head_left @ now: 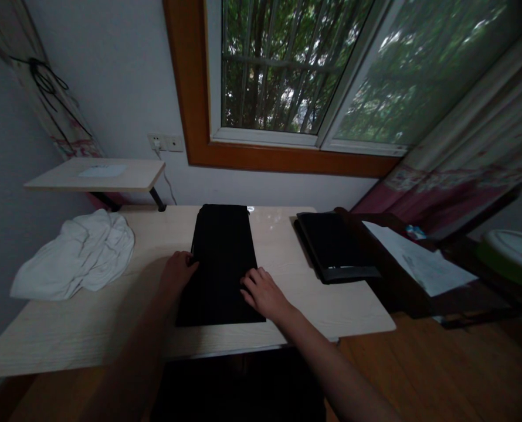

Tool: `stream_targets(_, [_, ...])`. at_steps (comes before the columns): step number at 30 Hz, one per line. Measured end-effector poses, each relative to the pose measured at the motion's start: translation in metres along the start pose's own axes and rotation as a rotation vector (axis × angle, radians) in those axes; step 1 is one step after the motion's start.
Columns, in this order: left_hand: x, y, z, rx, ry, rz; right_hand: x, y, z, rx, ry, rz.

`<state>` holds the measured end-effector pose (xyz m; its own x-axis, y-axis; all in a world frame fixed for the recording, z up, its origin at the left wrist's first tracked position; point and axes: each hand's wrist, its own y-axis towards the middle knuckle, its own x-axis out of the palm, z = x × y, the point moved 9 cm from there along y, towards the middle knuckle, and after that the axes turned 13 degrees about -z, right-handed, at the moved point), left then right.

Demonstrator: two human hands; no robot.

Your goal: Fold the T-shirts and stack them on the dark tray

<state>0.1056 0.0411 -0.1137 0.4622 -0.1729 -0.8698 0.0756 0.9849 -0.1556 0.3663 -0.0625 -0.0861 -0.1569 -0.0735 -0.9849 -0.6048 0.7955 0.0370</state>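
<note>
A folded black cloth (pixel 219 246), perhaps a garment, lies flat as a long rectangle across the pale table. My left hand (pixel 178 271) is at its left edge, thumb over the fabric and fingers bent around the border. On the opposite edge, my right hand (pixel 263 291) has its fingers curled onto the fabric. The dark material hides exactly how much each hand pinches. To the right lies a separate stack of folded black fabric (pixel 335 240), apart from both hands.
A crumpled white cloth (pixel 78 252) lies on the table's left side, below a small raised shelf (pixel 142 176). Beyond the table's right end stand dark furniture with a paper sheet (pixel 419 261) and a green-and-white round object (pixel 514 252). A window (pixel 305 70) is ahead.
</note>
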Motion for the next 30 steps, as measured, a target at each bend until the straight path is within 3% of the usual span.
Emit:
stream_targets(6, [0.001, 0.0, -0.003, -0.046, -0.005, -0.016, 0.0, 0.0, 0.0, -0.002, 0.006, 0.005])
stream_targets(15, [-0.001, -0.013, -0.004, 0.015, 0.043, 0.156, 0.001, -0.002, -0.003, -0.006, 0.002, -0.009])
stream_targets(21, [-0.009, -0.035, 0.031, 0.158, 0.271, 0.325, 0.002, -0.006, -0.006, 0.001, -0.025, -0.027])
stream_targets(30, [0.02, -0.037, 0.08, 0.4, 0.455, 0.188, 0.002, -0.01, -0.015, -0.003, -0.047, -0.053])
